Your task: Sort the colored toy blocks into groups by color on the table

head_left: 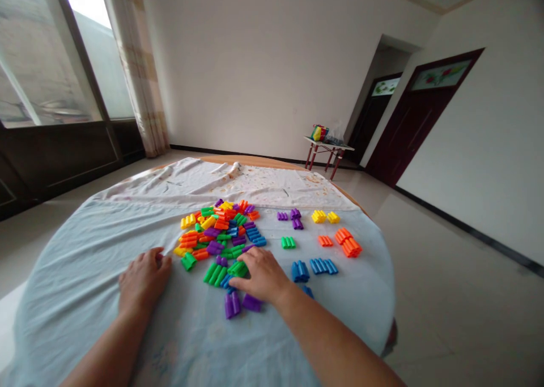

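Note:
A heap of coloured plastic building blocks (223, 228), each with ridged, tube-like sides, lies in the middle of the table. My right hand (263, 273) is at the near right side of the heap, its thumb and fingers closed around a green block (238, 269). Beside that are another green block (215, 274) and, nearer to me, two purple blocks (232, 305). My left hand (145, 276) rests on the cloth left of the heap, fingers loosely bent and apart, holding nothing. The closest piece to it is a green block (188, 261).
Right of the heap, blocks lie grouped by colour: purple (295, 213), yellow (319, 216), orange (348, 242), green (288, 242) and blue (323, 266). A pale blue cloth (102, 234) covers the round table. A small side table (329, 144) stands by the far wall.

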A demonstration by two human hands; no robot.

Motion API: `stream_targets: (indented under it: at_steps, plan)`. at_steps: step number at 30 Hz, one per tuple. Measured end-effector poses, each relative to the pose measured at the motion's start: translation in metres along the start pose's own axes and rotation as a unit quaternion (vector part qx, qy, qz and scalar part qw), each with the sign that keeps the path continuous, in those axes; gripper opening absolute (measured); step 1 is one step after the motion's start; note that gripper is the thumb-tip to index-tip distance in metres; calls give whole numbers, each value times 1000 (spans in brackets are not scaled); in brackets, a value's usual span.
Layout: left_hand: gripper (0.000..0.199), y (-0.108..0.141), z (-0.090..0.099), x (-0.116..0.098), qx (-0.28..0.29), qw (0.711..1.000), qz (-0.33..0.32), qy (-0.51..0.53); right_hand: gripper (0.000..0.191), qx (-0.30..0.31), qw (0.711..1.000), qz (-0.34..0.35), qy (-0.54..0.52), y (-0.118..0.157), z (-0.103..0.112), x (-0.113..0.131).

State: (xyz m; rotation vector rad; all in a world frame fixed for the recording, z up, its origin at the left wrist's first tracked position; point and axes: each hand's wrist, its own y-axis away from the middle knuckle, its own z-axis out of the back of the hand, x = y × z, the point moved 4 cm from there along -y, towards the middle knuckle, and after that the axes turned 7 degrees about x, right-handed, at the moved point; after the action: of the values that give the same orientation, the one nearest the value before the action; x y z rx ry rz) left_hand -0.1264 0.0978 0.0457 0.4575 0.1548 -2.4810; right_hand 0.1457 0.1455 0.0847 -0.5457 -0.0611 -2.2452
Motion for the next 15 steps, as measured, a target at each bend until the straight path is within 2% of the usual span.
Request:
stream_targets:
  at_steps: [3, 6, 9, 12, 15]
  plan:
    - [57, -2, 1, -1, 8, 1000, 0, -8, 35, 20, 1000, -14, 18, -1, -5, 4]
    - [59, -6, -1, 0, 19, 1000, 3, -21, 36, 21, 999, 27, 2, 1, -4, 6]
    - [62, -9, -3, 3, 25, 999, 8, -38, 42, 3, 997, 74, -33, 8, 10, 0]
    - [63, -11, -4, 6, 25, 999, 6, -40, 43, -34, 994, 82, -64, 17, 36, -22]
    - [64, -11, -5, 7, 24, 999, 4, -40, 45, -74, 995, 26, -61, 24, 62, -63]
